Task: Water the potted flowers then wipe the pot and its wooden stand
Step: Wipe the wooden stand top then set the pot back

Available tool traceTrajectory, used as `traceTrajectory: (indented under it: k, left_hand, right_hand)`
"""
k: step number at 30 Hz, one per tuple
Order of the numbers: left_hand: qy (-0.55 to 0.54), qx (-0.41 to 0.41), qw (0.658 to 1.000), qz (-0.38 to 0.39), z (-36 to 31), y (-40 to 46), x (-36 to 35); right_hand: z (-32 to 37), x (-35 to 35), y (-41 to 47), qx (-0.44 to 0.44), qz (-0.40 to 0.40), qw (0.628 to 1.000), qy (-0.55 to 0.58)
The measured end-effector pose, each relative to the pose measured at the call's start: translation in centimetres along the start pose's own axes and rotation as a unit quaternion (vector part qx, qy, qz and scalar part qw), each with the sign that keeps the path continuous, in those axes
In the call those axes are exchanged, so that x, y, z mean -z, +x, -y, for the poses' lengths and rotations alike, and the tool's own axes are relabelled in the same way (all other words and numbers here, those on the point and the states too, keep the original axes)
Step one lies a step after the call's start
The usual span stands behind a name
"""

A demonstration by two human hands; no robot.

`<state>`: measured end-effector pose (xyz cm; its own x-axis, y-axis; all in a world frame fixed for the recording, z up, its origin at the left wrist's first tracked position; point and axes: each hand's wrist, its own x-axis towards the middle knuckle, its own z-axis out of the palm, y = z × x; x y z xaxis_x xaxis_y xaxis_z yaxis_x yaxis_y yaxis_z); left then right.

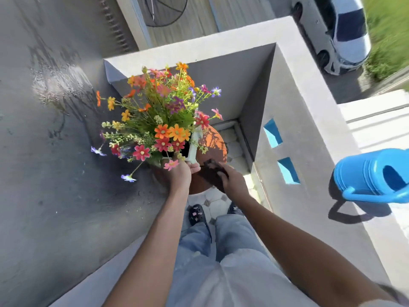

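Flowers (159, 116) fill the middle of the head view: a dense, tilted spray of orange, red, pink, yellow and purple daisy-like blooms on thin green stems, leaning toward the grey wall on the left. They rise from a pale, smooth-sided pot (194, 147), of which only a narrow strip of the white rim and side shows under the foliage. The pot sits on a round wooden stand (213, 140) with a warm orange-brown top, sunlit at the far edge and shaded nearer the person, standing in the corner of a balcony with hexagon floor tiles.

The left hand (180, 176) grips the pot's near rim, fingers curled over the edge and thumb pressed against the side. The right hand (234, 180) lies flat on a dark, limp cloth (212, 173), fingers close together and pressing it onto the stand's top just beside the pot.

A smooth grey concrete parapet (309, 129) wraps the corner, pierced by two slanted openings with blue inner faces. On its flat top to the right stands a glossy blue plastic watering can (374, 176), well apart from the pot, casting a sharp shadow. Light jeans and dark patterned shoes show below the arms. A white car (345, 34) is parked far below.
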<state>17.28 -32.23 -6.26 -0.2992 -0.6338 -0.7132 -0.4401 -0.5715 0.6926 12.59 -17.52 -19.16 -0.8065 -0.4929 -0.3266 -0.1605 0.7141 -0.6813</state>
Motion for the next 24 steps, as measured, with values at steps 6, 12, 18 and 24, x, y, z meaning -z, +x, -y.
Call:
traceTrajectory:
  k: [6, 12, 18, 24]
  left_hand:
    - [-0.019, 0.037, 0.999, -0.002, 3.0, -1.4, -1.9]
    - [-0.111, 0.062, 0.992, -0.01, 4.8, -2.5, -5.5]
    - [-0.109, 0.037, 0.993, -0.04, 7.8, -0.4, -8.1]
    - [-0.025, 0.064, 0.996, -0.059, 14.4, 4.7, -9.6]
  right_hand:
    - [2.2, 2.1, -3.0, -0.15, -0.13, 0.976, 0.093]
    - [0.6, 4.7, -5.4, -0.174, -0.129, 0.972, 0.087]
    - [-1.4, 7.2, -7.0, -0.156, -0.116, 0.973, 0.125]
    - [-1.7, 11.1, -8.5, -0.134, -0.088, 0.957, 0.241]
